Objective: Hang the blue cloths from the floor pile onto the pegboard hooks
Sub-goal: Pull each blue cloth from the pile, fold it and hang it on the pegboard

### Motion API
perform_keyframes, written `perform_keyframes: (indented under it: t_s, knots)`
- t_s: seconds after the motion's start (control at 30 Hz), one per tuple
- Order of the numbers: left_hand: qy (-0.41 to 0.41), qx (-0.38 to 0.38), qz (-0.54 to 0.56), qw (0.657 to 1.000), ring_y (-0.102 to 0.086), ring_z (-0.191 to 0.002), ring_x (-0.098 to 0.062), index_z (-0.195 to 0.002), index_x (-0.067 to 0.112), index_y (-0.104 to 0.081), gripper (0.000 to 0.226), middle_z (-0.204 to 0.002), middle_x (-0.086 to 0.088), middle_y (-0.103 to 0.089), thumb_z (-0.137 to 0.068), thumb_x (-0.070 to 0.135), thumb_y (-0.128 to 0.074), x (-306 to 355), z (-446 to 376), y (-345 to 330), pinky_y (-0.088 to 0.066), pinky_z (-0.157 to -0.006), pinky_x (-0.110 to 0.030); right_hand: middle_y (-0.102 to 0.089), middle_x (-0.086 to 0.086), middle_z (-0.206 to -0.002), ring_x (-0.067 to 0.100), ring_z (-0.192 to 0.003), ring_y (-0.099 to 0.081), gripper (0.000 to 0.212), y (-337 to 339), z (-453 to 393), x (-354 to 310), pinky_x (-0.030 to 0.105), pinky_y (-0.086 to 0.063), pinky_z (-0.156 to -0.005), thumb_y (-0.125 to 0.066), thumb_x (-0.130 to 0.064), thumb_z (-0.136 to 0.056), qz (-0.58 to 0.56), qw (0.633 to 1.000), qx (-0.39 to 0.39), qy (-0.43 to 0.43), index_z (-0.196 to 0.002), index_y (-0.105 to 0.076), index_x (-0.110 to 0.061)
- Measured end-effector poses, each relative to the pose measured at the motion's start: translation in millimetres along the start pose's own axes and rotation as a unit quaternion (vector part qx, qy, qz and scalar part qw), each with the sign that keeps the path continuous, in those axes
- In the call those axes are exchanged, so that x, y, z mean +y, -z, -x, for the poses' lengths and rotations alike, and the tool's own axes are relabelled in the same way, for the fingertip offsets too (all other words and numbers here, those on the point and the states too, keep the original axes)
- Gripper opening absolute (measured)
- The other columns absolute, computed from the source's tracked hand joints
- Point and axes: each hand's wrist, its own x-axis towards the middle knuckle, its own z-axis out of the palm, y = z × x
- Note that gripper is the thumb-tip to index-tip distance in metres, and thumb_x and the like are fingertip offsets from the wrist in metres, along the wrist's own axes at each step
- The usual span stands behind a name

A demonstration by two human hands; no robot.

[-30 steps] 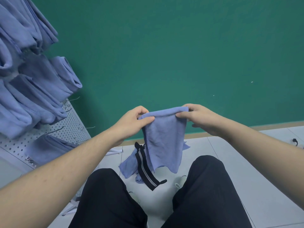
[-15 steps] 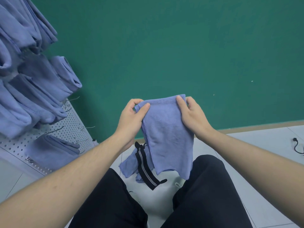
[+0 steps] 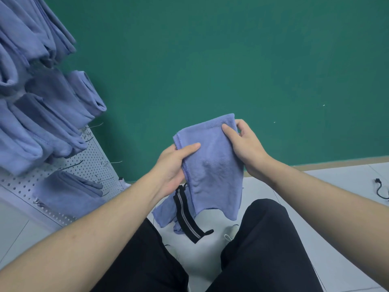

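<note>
At the far left a white perforated pegboard (image 3: 88, 163) leans back, with folded blue hung cloths (image 3: 42, 114) draped over its upper hooks and one more lying low on it (image 3: 69, 190). Several bare wire hooks (image 3: 113, 162) stick out of the board's right part, just beside the green wall (image 3: 210, 60). Right of the board, in the middle of the view, the person's left hand (image 3: 172, 167) grips the left edge of a blue cloth (image 3: 212, 165), thumb pressed across the front and fingers curled out of sight behind it. The cloth is held up in the air before the wall, its lower end hanging between the person's black-trousered knees (image 3: 263, 239). Below and behind it, on the pale tiled floor (image 3: 336, 207), lies another blue cloth (image 3: 166, 211) with a black striped strap (image 3: 185, 216) across it; the held cloth partly hides both. The right hand (image 3: 246, 148) pinches the cloth's upper right corner, thumb on the front and fingers wrapped behind. At the far right a black cable (image 3: 381, 189) lies on the floor.
</note>
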Motion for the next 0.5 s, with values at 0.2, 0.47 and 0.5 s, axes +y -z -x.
perform_keyframes:
  t_s: [0.2, 0.47, 0.5]
  knots:
    - [-0.057, 0.054, -0.055, 0.995, -0.074, -0.098, -0.019, -0.115, 0.014, -0.067, 0.019, -0.107, -0.002, -0.077, -0.097, 0.016, -0.065, 0.9, -1.9, -3.3, -0.06, -0.078, -0.031, -0.073, -0.004, -0.109, 0.013, -0.098, -0.071, 0.028, 2.6, -3.6, 2.5, 0.04, -0.057, -0.089, -0.061, -0.044, -0.097, 0.018, 0.998, -0.04, -0.045, -0.112, -0.061, -0.021]
    - [-0.163, 0.15, -0.306, 0.926, -0.064, -0.079, -0.011, -0.094, 0.015, -0.066, 0.003, -0.089, 0.002, -0.071, -0.092, 0.016, -0.063, -13.7, -7.0, -7.5, -0.051, -0.075, -0.02, -0.056, -0.008, -0.072, 0.01, -0.065, -0.049, 0.035, -10.5, -4.4, 16.0, 0.027, -0.042, -0.062, -0.081, -0.024, -0.079, 0.11, 0.993, 0.044, -0.008, -0.08, -0.046, -0.021]
    - [-0.173, 0.142, -0.333, 0.916, -0.06, -0.075, -0.009, -0.095, 0.014, -0.066, 0.005, -0.086, 0.005, -0.069, -0.093, 0.018, -0.062, -16.1, -7.5, -8.5, -0.049, -0.07, -0.019, -0.053, -0.008, -0.069, 0.011, -0.063, -0.047, 0.033, -13.4, -5.5, 17.4, 0.028, -0.041, -0.062, -0.076, -0.022, -0.08, 0.127, 0.99, 0.065, -0.001, -0.079, -0.044, -0.022]
